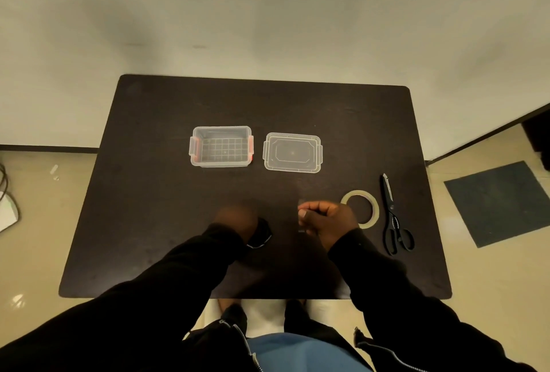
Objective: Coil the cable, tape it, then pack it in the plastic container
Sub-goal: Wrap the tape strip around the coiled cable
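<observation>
The clear plastic container (220, 146) with red side latches sits open and empty on the dark bench (148, 193), its clear lid (292, 151) lying flat just beside it to the right. Much bare bench surrounds both, out to the rounded edges. Near the right edge lie a tape roll (361, 208) and black scissors (394, 217), close together. The left hand (236, 218) is blurred, fingers curled over the black coiled cable (262, 234) near the bench's middle front. The right hand (327, 220) has its fingers (303, 213) pinched shut on a strip of clear tape (301, 223).
</observation>
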